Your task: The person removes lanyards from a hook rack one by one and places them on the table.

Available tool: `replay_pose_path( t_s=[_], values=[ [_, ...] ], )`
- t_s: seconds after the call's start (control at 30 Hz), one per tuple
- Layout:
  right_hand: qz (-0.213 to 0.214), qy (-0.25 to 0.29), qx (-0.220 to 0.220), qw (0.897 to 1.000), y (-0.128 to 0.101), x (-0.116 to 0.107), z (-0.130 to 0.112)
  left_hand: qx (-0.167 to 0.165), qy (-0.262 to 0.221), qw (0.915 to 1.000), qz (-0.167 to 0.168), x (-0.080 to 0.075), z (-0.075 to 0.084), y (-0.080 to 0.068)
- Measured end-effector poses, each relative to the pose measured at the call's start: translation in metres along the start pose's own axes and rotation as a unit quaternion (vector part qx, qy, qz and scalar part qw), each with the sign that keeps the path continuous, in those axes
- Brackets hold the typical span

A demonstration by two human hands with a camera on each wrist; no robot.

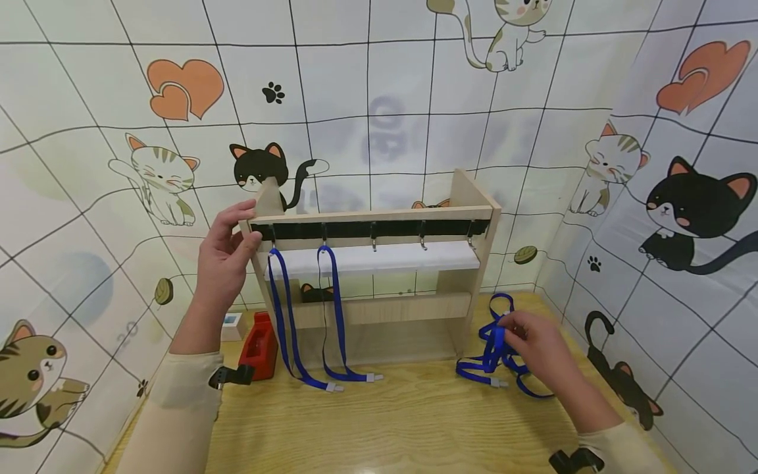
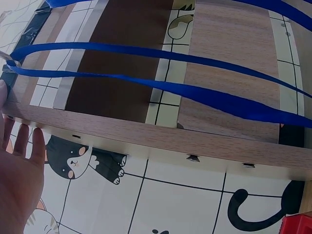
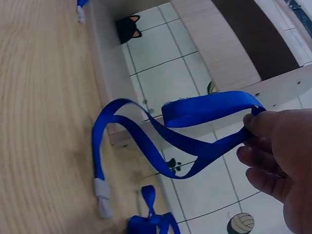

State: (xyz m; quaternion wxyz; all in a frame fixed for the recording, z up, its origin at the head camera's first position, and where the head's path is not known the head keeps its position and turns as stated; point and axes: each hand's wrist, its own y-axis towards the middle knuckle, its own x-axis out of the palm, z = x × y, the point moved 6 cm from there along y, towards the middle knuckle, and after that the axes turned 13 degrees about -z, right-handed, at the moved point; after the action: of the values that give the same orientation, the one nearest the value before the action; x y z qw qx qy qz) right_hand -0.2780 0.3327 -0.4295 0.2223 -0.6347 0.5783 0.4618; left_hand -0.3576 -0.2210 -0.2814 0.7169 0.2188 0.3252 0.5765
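A wooden rack (image 1: pixel 373 214) with a black hook strip stands on the table (image 1: pixel 385 421). Two blue lanyards (image 1: pixel 308 316) hang from its leftmost hooks, and their straps (image 2: pixel 161 73) cross the left wrist view. My left hand (image 1: pixel 227 253) grips the rack's top left corner, and its fingers (image 2: pixel 19 146) lie against the rack's side panel (image 2: pixel 161 139). Right of the rack lies a heap of blue lanyards (image 1: pixel 494 352). My right hand (image 1: pixel 533 345) pinches one blue strap (image 3: pixel 195 131) from it, lifted off the table.
A red tape dispenser (image 1: pixel 259 345) and a small white box (image 1: pixel 232 324) sit left of the rack. Three hooks on the strip (image 1: pixel 423 238) are bare. Cat-patterned walls close in behind and on both sides.
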Motion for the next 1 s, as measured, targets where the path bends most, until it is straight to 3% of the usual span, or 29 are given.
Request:
replay_pose_path(
  t_s=[0.13, 0.37, 0.67, 1.0],
  values=[
    [-0.041, -0.002, 0.024, 0.999, 0.000, 0.012, 0.008, -0.001, 0.001, 1.0000, 0.000, 0.000, -0.001, 0.000],
    [-0.070, -0.026, 0.015, 0.997, 0.001, 0.029, 0.020, 0.000, 0.001, 1.0000, 0.000, 0.000, -0.001, 0.000],
    [-0.128, -0.016, 0.033, 0.991, 0.005, 0.060, 0.047, 0.000, 0.000, 1.0000, 0.004, -0.001, -0.001, 0.000],
    [-0.142, -0.036, 0.024, 0.989, 0.010, 0.083, 0.059, 0.003, -0.004, 1.0000, 0.002, 0.000, -0.001, 0.000]
  ],
)
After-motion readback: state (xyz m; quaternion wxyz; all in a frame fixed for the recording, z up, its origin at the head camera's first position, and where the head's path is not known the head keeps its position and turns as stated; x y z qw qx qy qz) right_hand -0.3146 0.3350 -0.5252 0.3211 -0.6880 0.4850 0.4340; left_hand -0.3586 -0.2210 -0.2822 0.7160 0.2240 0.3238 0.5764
